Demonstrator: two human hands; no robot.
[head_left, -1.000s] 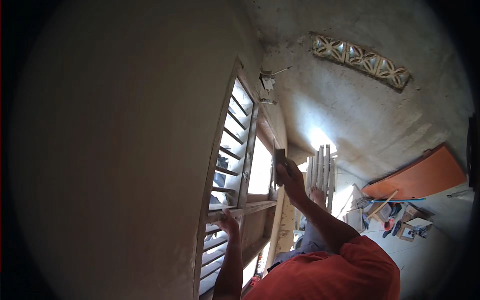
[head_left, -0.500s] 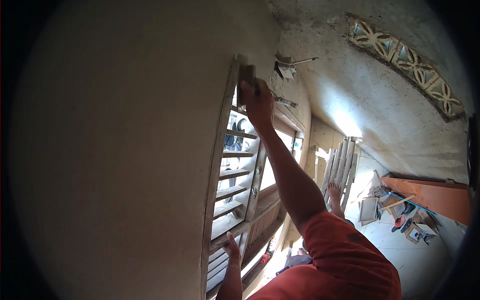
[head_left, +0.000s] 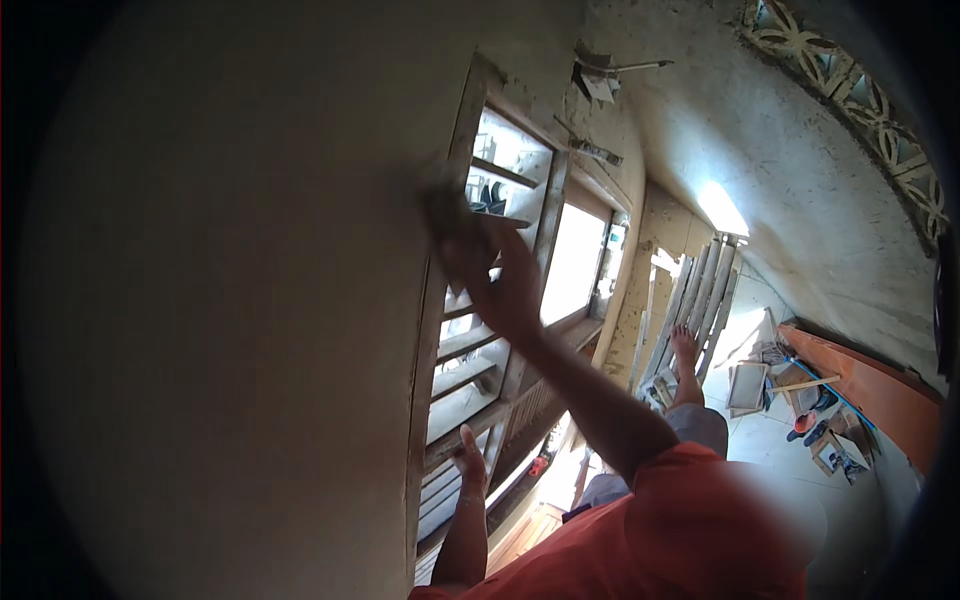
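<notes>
My right hand is raised at the left edge of a wooden window frame, its fingers closed around a brown rectangular block. Motion smears the block, which lies against or very near the plastered wall; contact cannot be told. Lower down, my left hand grips the horizontal rail of the frame, with the thumb showing on top and some fingers hidden. Between both hands run the slanted louvre slats of the window, partly covered by my right hand.
A broken wall opening with a pipe lies above the window. My bare foot is by long wooden slats. An orange board leans along the far wall, near boxes and shoes on the tiled floor. Patterned vent blocks sit high right.
My right hand has swept the block down and left, from the frame's top corner to its left edge. My left hand keeps its hold on the rail. The view has shifted slightly.
</notes>
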